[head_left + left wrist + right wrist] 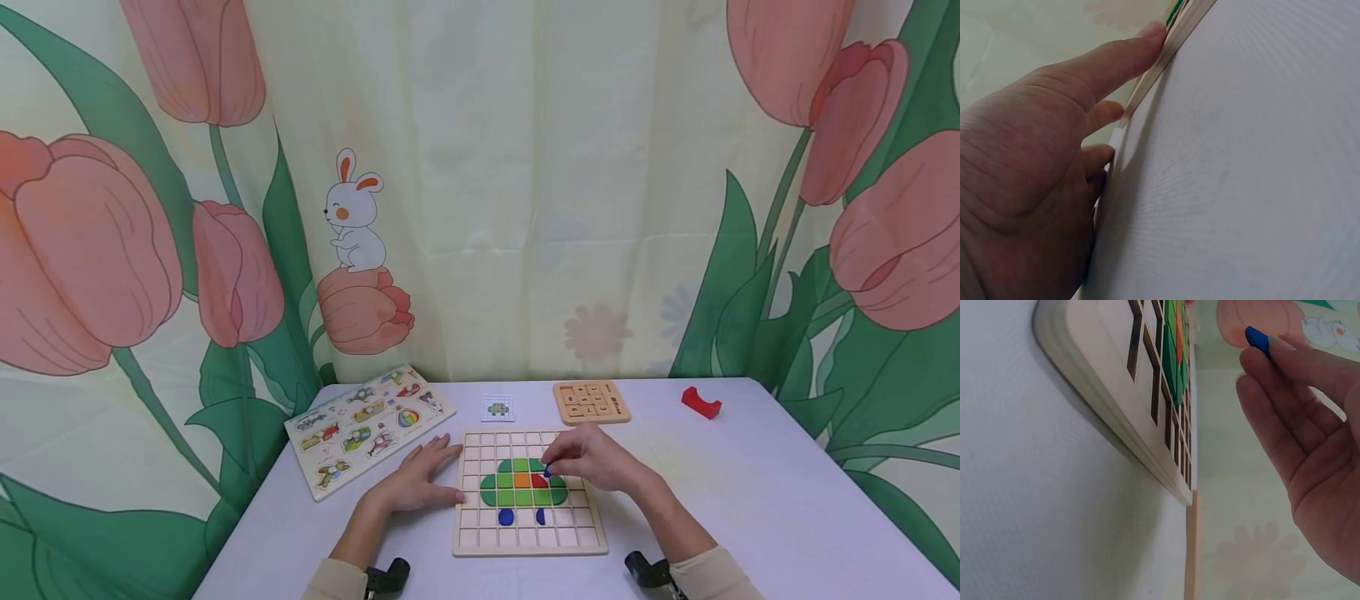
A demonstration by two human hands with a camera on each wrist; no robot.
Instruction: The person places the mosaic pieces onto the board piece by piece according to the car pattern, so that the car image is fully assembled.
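A wooden grid board (531,537) lies on the table, with green, orange, red and blue tiles set in its squares. My right hand (596,458) is above the board's right half, pinching a small blue tile (1258,340) between thumb and forefinger. At the board's left edge, my left hand (420,479) rests with fingers extended; its thumb touches the wooden rim (1175,47). Two blue pieces, a round one (506,517) and a half-round one (540,517), sit in the board below the green tiles (513,498).
Behind the board stands a small pattern card (498,407). A wooden number puzzle (592,402) lies at the back, with a red block (701,403) farther right. A picture puzzle board (367,425) lies at the left, close to my left hand. A curtain (480,208) hangs behind the table.
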